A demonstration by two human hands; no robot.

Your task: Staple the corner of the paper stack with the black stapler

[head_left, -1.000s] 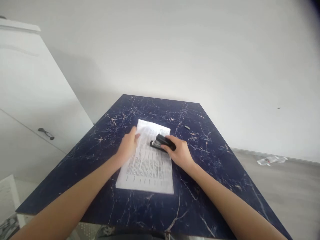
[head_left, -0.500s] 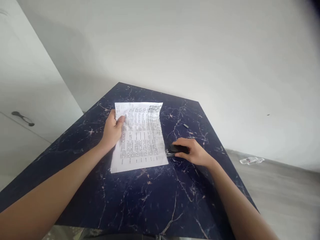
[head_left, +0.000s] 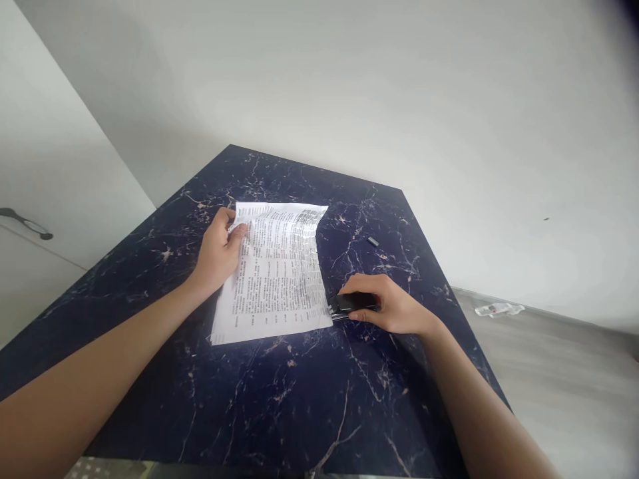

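Observation:
My left hand point(head_left: 219, 249) pinches the upper left edge of some printed paper sheets point(head_left: 274, 279), thumb on top and fingers behind. The sheets bend, with their far edge raised off the table. In my right hand point(head_left: 382, 303) is a black stapler point(head_left: 352, 304), gripped from the right with the thumb low and the fingers over the top. Its front end meets the lower right edge of the paper. Whether the paper lies between the stapler's jaws I cannot tell.
The dark blue marble-patterned table point(head_left: 289, 406) stands against a pale wall point(head_left: 339, 86). A small strip of staples point(head_left: 373, 241) lies behind my right hand. At left is a white cabinet point(head_left: 60, 173) with a dark handle point(head_left: 27, 223); clear plastic packaging point(head_left: 499, 310) lies on the floor.
My left hand has taken hold of the paper and lifted and turned it. The stapler, earlier above the sheets, has moved right and down to their right edge. The view has shifted.

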